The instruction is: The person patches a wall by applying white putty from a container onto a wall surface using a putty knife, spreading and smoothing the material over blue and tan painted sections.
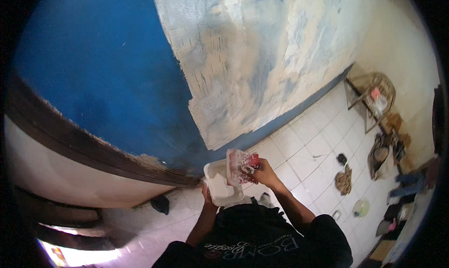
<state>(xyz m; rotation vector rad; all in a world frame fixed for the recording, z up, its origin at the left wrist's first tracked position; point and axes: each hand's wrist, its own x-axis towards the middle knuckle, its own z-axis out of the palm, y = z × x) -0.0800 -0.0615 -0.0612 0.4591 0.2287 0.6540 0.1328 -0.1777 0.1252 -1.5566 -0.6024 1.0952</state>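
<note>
Hands meet just below the middle of the view, in front of a wall that is deep blue on its left part and patchy cream and pale blue on its right (262,57). The left hand (207,193) comes up from the lower edge and is clasped around the near end of a shallow white rectangular plastic paint tray (219,181), fingers curled under it so that the tray is carried in the air, tilted a little. The right hand (264,172) is closed around the red handle of a short paint roller with a white and red-stained sleeve (239,165); the roller sleeve rests on the right rim of the tray, touching it. Whether the sleeve dips into paint inside the tray cannot be told, as the tray's interior is washed out to plain white.

Below the hands lies a white tiled floor with dark joints (304,155). A blue skirting band (290,113) runs along the foot of the wall. Far to the right, well apart from the hands, a wooden chair with a round woven seat (374,95) stands against the cream side wall, with a heap of bags and cloths (386,151) near it on the tiles and a brown crumpled rag (343,180) closer in.
</note>
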